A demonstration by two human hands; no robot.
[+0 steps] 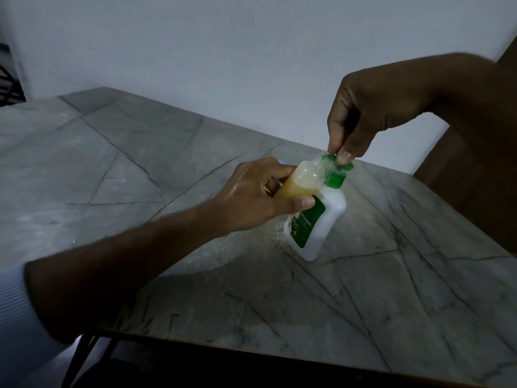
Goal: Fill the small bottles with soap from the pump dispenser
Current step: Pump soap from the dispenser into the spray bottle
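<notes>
Amber soap fills the bottle (296, 186) gripped by the left hand (251, 197); the green cap (335, 166), pinched by right-hand fingers (343, 156), should be steadied.

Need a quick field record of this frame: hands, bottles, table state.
left hand: grips small bottle, tilted toward dispenser
small bottle: clear, partly filled with yellowish soap, foam near its mouth
right hand: pinches green pump top from above
green pump top: foam around it
dispenser: white, green label, standing on table, leaning slightly
table: grey marble pattern, wet patch beside dispenser base
other bottles: none visible
</notes>
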